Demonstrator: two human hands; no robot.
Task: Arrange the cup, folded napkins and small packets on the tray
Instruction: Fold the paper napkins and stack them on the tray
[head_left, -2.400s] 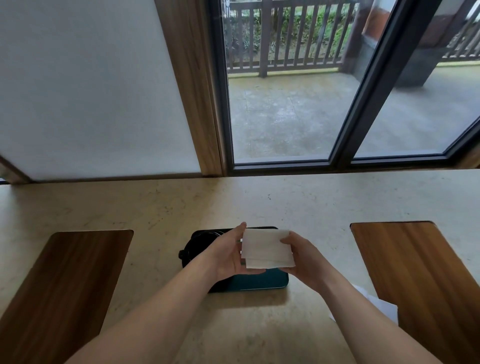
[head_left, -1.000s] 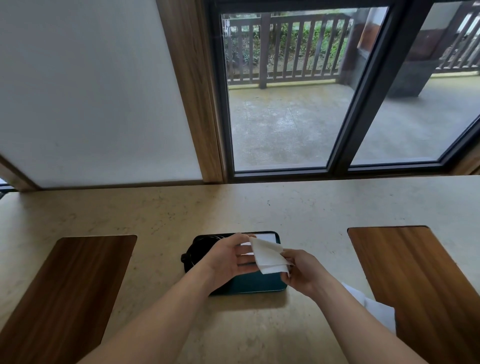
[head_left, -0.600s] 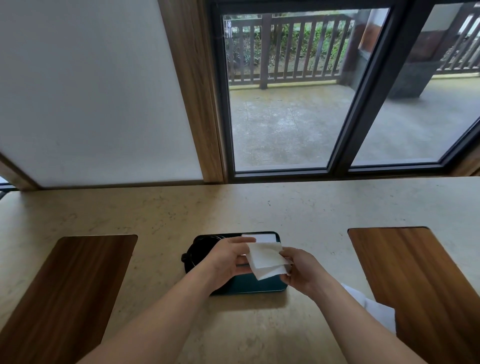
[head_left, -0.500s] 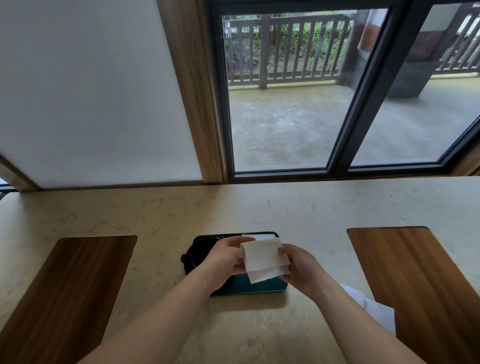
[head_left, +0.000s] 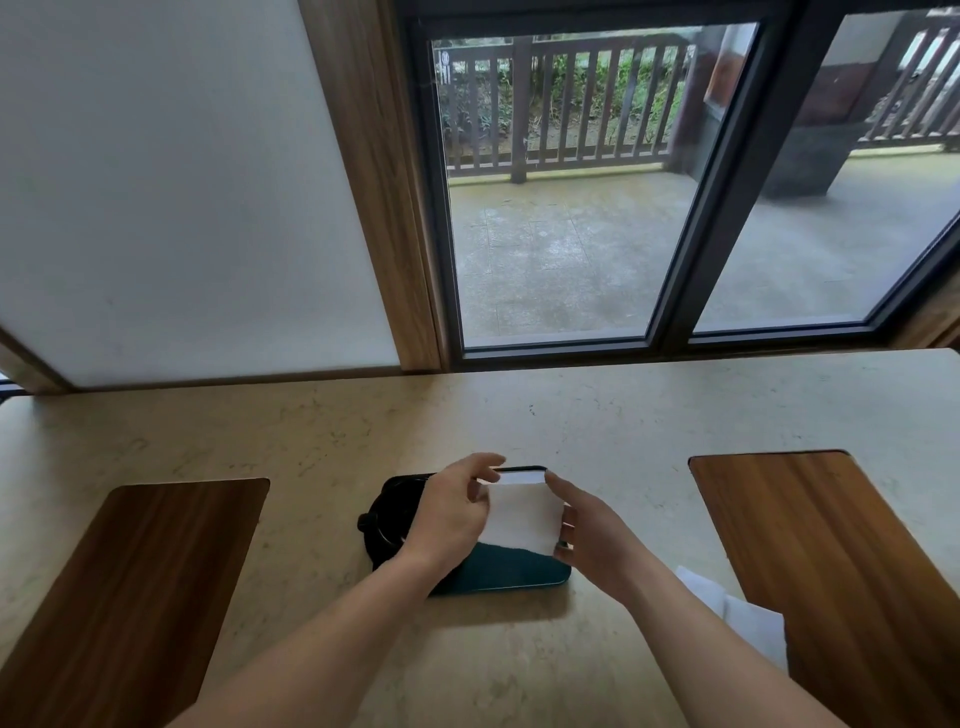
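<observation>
Left hand (head_left: 451, 512) and right hand (head_left: 589, 530) pinch folded white napkin (head_left: 522, 514) by opposite edges above teal tray (head_left: 511, 571); black cup (head_left: 389, 519) on tray's left end.

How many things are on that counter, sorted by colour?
White: 3, the napkin held in both hands, a napkin lying on the tray, and loose napkins by the right arm (exact number unclear)
Dark teal: 1, the tray
Black: 1, a round thing on the tray, mostly hidden
Brown: 2, wooden panels
Total: 7
</observation>
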